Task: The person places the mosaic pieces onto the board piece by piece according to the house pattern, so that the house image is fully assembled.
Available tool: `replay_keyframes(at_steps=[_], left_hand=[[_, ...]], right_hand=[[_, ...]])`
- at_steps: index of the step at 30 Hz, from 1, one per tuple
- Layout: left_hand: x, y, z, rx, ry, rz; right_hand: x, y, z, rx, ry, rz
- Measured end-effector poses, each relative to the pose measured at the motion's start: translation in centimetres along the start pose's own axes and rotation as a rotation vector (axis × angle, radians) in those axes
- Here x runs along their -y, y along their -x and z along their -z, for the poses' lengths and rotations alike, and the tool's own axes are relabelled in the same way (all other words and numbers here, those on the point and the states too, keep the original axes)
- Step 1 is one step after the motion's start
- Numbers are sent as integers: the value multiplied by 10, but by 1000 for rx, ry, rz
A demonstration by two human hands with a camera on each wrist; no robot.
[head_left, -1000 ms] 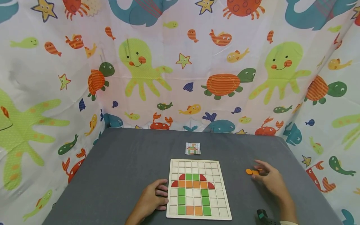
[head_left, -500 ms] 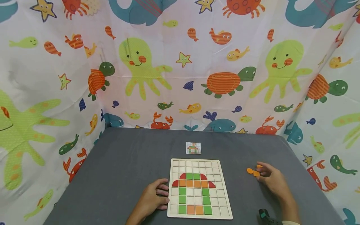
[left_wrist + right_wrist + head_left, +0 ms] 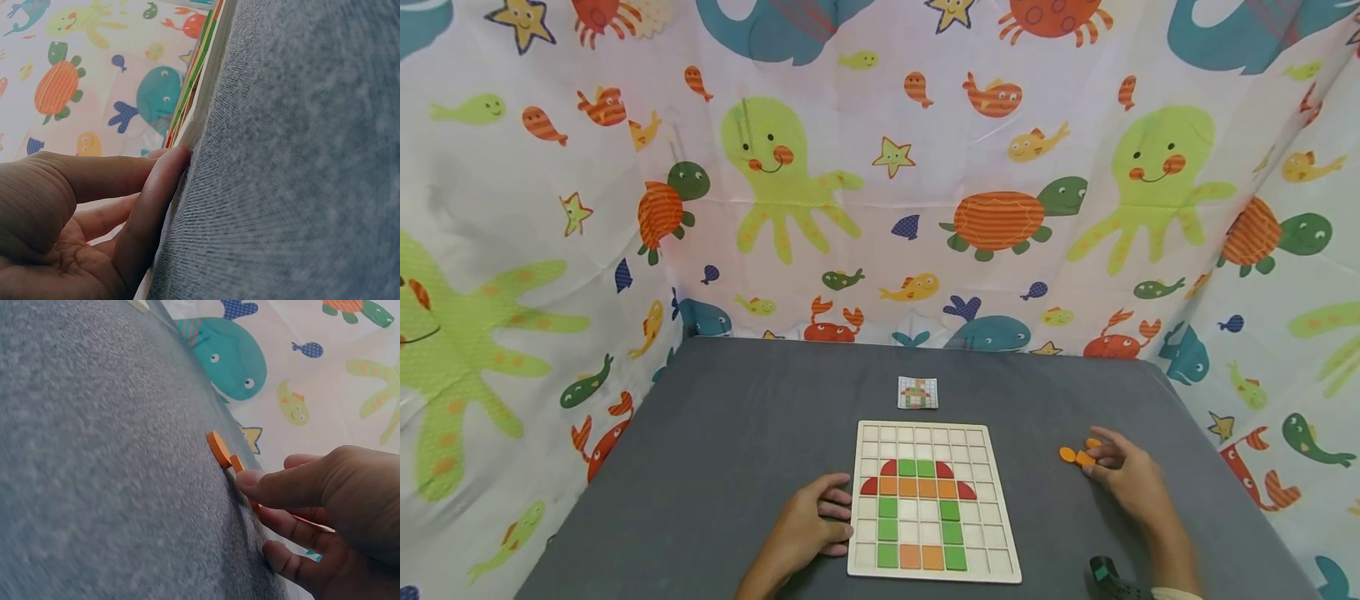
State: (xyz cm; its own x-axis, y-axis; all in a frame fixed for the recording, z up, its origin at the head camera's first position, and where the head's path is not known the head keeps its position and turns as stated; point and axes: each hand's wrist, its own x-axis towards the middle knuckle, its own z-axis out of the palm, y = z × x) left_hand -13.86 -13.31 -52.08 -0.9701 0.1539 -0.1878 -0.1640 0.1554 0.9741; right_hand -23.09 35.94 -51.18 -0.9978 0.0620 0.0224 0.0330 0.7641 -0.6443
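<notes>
A pale wooden grid board (image 3: pixel 992 533) lies on the dark grey table, with red, green and orange tiles (image 3: pixel 907 488) set in its cells. My left hand (image 3: pixel 805 525) rests beside the board, its fingertips touching the left edge; the left wrist view shows that edge (image 3: pixel 203 103) nearly side-on. To the right, my right hand (image 3: pixel 1127 479) is over a few loose orange pieces. A round orange piece (image 3: pixel 217 449) lies just beyond the thumb. The thumb tip touches another orange piece (image 3: pixel 1084 458), and a third (image 3: pixel 1093 443) is partly hidden by the fingers.
A small printed card (image 3: pixel 917 392) with a coloured grid pattern lies behind the board. Patterned sea-animal curtains (image 3: pixel 865 192) hang along the back and both sides of the table (image 3: pixel 760 408). A dark device (image 3: pixel 1112 579) sits near the right wrist.
My right hand has drawn back slightly, uncovering more of the orange pieces, and the piece by the thumb has turned a little. My left hand and the board have stayed put.
</notes>
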Motion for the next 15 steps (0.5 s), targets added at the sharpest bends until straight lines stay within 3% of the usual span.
replay_keyframes(at_steps=[8,15], left_hand=[[0,-1,-1,-14,-20,-8],[-1,-1,-1,-17,-17,-13]], right_hand=[[11,0,-6,-36,38,61],[27,1,-20,-85,25,177]])
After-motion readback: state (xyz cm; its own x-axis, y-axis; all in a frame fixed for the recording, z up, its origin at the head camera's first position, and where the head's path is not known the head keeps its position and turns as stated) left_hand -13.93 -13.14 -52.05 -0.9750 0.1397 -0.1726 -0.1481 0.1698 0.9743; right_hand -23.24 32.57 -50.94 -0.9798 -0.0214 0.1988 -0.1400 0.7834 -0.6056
